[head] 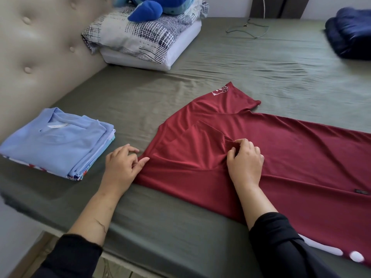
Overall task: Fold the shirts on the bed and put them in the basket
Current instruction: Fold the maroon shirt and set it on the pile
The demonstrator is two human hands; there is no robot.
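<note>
Two hands pinch the red shirt (261,149): left hand (122,165) its edge, right hand (246,159) its middle.

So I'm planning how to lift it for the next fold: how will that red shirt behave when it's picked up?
Probably very floppy: the red shirt bunches into soft folds where the right hand pinches it. It looks thin and light, lying flat against the bed sheet. It may be a little slippery given its smooth drape, so holding it at two points, as the left hand at its edge allows, seems wise.
</note>
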